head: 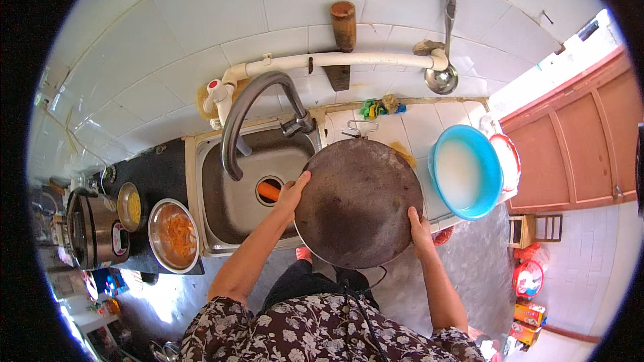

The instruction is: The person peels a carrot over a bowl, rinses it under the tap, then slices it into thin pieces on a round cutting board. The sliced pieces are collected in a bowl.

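My left hand [292, 196] grips the left edge of a round, dark-stained board [359, 203], thumb on its upper face. On its right edge, my right hand [421, 234] holds it the same way. The board is before my body, overlapping the counter edge beside the sink. A pale rim shows along its lower left edge. Behind its far edge, a wire loop [363, 126] is partly hidden. In the stainless steel sink [236, 221], an orange carrot [268, 191] lies over the drain, its right end hidden by my left hand.
A curved faucet [234, 125] arches over the sink. At right, a blue basin [490, 176] of cloudy liquid stands on the tiled counter [427, 123]. Left of the sink are a metal bowl of orange shreds [176, 236], a smaller yellow-filled bowl [131, 206] and a rice cooker [95, 231].
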`<state>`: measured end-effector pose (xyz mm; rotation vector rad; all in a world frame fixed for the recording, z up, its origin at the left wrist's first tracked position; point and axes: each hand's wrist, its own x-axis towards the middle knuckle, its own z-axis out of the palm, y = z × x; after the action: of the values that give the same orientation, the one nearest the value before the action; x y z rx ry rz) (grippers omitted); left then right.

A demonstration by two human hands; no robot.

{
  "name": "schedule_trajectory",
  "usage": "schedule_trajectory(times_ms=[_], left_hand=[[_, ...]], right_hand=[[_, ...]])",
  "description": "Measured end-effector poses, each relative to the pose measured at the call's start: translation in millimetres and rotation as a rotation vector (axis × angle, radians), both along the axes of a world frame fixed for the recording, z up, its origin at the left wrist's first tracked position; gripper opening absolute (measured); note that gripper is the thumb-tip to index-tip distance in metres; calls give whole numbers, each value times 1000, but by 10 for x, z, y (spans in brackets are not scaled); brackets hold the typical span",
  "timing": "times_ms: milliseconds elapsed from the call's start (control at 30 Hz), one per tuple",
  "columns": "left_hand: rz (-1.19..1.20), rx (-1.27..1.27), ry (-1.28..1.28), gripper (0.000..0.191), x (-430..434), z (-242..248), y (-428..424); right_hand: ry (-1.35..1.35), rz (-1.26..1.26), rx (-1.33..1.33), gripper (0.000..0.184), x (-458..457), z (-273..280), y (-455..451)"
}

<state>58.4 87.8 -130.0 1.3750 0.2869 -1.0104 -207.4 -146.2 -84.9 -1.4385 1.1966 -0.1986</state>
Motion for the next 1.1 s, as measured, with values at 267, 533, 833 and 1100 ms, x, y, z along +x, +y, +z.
schedule_trajectory(times_ms=[267, 533, 833, 1100], left_hand=[[102, -42, 24, 86, 61, -226, -233], [159, -58, 8, 96, -79, -256, -309], [145, 45, 51, 93, -227, -130, -211], [256, 777, -141, 82, 255, -1063, 588]], right_hand=[[268, 200, -316, 69, 153, -219, -475], [430, 399, -575, 38, 227, 201, -524], [481, 859, -844, 42, 805, 1108, -112], [23, 1065, -2296, 37, 2709, 2253, -133]])
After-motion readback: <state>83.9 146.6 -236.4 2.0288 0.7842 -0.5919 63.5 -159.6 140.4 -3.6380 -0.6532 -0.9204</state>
